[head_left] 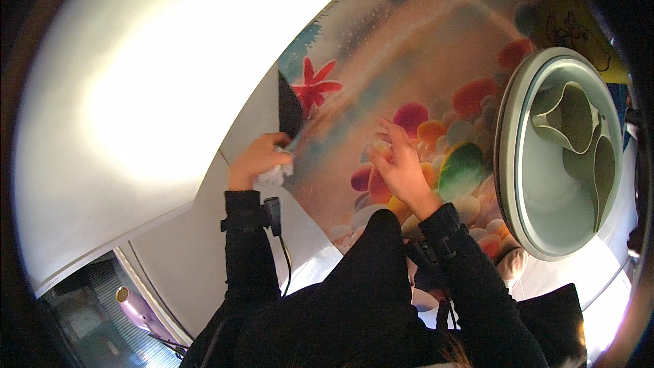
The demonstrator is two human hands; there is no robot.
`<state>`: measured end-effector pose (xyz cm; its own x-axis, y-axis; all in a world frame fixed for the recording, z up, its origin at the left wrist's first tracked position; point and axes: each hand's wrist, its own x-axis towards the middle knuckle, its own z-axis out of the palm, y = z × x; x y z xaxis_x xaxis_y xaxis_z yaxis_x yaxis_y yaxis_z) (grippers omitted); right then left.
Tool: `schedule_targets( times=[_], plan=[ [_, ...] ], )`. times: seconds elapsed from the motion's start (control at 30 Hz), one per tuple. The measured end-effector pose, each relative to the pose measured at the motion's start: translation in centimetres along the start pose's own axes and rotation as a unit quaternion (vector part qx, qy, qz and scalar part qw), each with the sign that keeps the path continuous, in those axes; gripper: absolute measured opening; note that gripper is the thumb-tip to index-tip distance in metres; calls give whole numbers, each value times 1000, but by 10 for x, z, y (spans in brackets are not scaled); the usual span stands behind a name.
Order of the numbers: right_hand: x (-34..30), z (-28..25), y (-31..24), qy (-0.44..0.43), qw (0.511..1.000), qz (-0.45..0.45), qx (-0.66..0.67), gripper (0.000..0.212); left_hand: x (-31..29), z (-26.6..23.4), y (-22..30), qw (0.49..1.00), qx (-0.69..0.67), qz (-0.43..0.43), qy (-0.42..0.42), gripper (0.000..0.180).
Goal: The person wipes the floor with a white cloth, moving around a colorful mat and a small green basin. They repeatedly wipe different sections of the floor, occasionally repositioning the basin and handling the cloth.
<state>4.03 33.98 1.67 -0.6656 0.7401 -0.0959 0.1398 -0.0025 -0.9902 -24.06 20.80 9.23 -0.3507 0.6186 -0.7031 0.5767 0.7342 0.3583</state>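
My left hand (pixel 257 157) is closed round a crumpled white, partly see-through wad (pixel 274 176), perhaps tissue or thin plastic; the frame does not show which. It hangs below the fingers, close to the edge of a large bright white surface. To the right, my right hand (pixel 402 169) is raised with its fingers apart and slightly bent, holding nothing. Both hands are above a floor mat (pixel 381 116) printed with colourful pebbles and a red starfish. Black sleeves cover both forearms, with a dark device and cable at the left wrist.
The glaring white surface (pixel 136 95) fills the upper left. A round pale green tub-like object (pixel 545 211) with curved pieces inside stands at the right. A purple hair dryer (pixel 139 310) lies at the lower left. A yellow item (pixel 579 27) is at the far right.
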Motion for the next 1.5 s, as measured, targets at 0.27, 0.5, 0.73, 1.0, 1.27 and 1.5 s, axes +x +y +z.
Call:
schedule_targets(
  times=[0.27, 0.5, 0.73, 1.0, 1.27, 1.5],
  plan=[
    [15, 1, -4, -11, 970, 113, 214, 73, 1, 54, 98, 980, 15, 140, -140, 44],
    [54, -42, 10, 81, 984, 101, 126, 72, 4, 78, 127, 960, 1, 204, -189, 42],
    [70, -54, 9, 106, 983, 97, 111, 56, 4, 83, 143, 949, 2, 198, -246, 39],
    [68, -74, -33, 199, 954, 129, 181, 16, 4, 86, 149, 947, 3, 194, -257, 39],
    [35, -107, -109, 201, 885, 99, 407, 19, 25, 122, 192, 920, -144, 275, -242, 40],
    [21, -137, -150, 171, 865, 76, 466, 18, 66, 184, 215, 934, -175, 254, -180, 40]
  ],
)
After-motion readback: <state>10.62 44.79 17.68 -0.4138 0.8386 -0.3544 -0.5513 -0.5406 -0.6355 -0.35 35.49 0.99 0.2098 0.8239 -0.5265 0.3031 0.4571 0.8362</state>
